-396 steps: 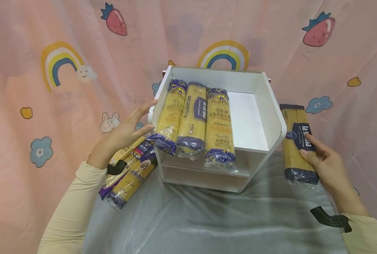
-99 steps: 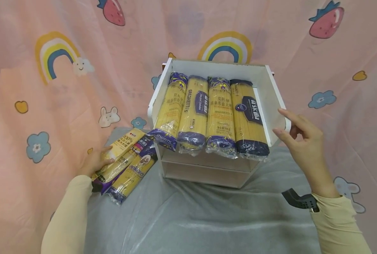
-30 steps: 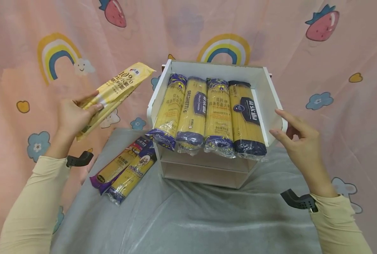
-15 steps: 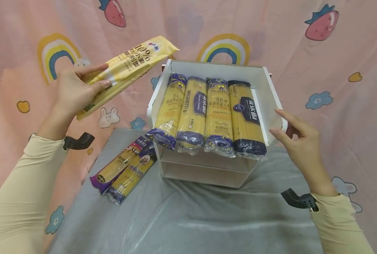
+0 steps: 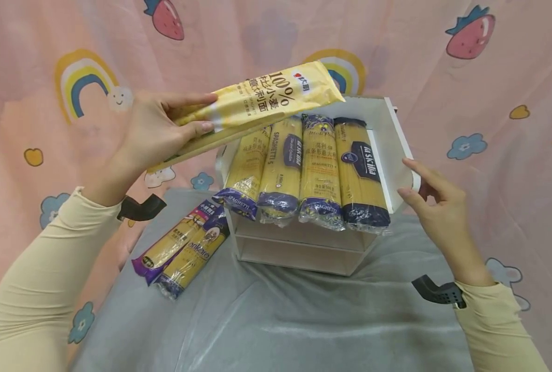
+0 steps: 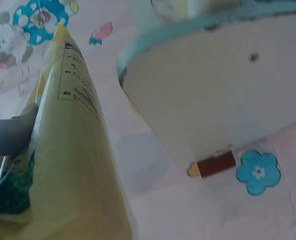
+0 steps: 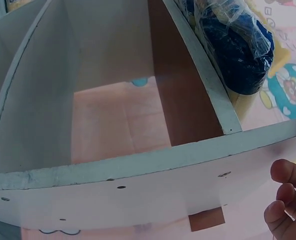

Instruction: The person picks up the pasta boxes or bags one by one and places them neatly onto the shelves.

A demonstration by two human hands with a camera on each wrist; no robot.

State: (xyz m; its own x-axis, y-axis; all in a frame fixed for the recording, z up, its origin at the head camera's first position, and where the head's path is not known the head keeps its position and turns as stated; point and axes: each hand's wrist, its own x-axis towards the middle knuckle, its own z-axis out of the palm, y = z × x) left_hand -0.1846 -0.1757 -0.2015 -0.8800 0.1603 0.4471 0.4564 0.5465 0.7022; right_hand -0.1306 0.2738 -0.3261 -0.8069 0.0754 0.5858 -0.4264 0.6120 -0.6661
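Observation:
My left hand (image 5: 157, 132) grips a yellow pack of spaghetti (image 5: 262, 98) by its near end, thumb on top. The pack is held aloft, tilted, and overlaps the upper left of a white shelf unit (image 5: 392, 134). In the left wrist view the thumb presses the side of the yellow pack (image 6: 73, 150), with the shelf's side panel (image 6: 212, 90) to its right. On the shelf top lie several spaghetti packs side by side, the rightmost a dark-blue-ended pack (image 5: 362, 170). My right hand (image 5: 439, 206) holds the front corner of the right side panel, with several fingertips (image 7: 285, 172) outside it.
Two more spaghetti packs, one purple-ended (image 5: 171, 243) and one blue-ended (image 5: 194, 253), lie on the grey cloth (image 5: 276, 320) left of the shelf. A lower shelf board (image 5: 299, 240) shows beneath the packs. A patterned pink curtain (image 5: 211, 31) hangs behind.
My left hand has lifted the yellow pack off the cloth and carried it up and right, over the shelf's left side. Earlier, the dark-blue-ended pack went from my right hand onto the shelf top.

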